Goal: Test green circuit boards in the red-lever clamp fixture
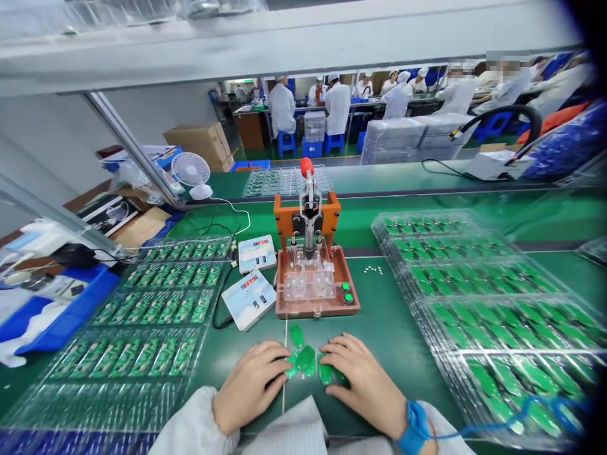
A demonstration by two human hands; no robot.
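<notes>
Small green circuit boards (306, 360) lie in a loose cluster on the green bench, between my two hands. My left hand (253, 382) comes in from the left, its fingers bent and its fingertips and thumb closed at the edge of the cluster's left boards. From the other side, my right hand (360, 382) curves over a green board (325, 373), with the thumb below and the fingers above it. Part of that board and another beneath the palm are hidden. Just beyond stands an orange-framed test fixture (315, 306) with a red-knobbed lever and a clear plate.
Clear trays of boards flank me: a left tray (156, 328) and a stacked right tray (427, 338). Two meter boxes (249, 300) sit left of the fixture. Small white bits (373, 270) lie to its right. A blue wrist strap cord (493, 424) trails right.
</notes>
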